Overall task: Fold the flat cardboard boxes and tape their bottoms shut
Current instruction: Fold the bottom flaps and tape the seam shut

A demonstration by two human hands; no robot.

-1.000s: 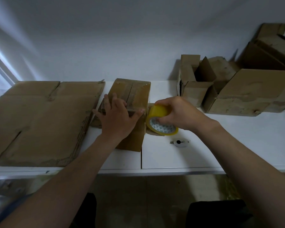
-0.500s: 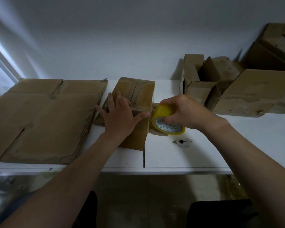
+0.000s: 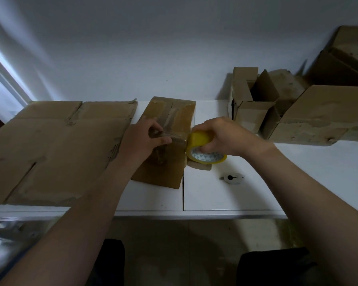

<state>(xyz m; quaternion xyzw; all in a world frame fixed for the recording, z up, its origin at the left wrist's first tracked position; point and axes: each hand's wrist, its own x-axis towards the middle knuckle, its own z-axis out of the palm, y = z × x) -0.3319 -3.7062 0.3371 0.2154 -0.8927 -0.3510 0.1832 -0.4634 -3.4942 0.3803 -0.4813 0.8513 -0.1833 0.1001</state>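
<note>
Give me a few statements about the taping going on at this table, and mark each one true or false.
1. The right hand grips a yellow roll of tape. True.
2. The roll sits left of the box being taped. False: it is at the box's right edge.
3. Sheets of flat cardboard lie on the table, left of the box. True.
4. The small white tool is being held. False: it lies untouched on the table; the left hand holds a strip of tape on the box.
</note>
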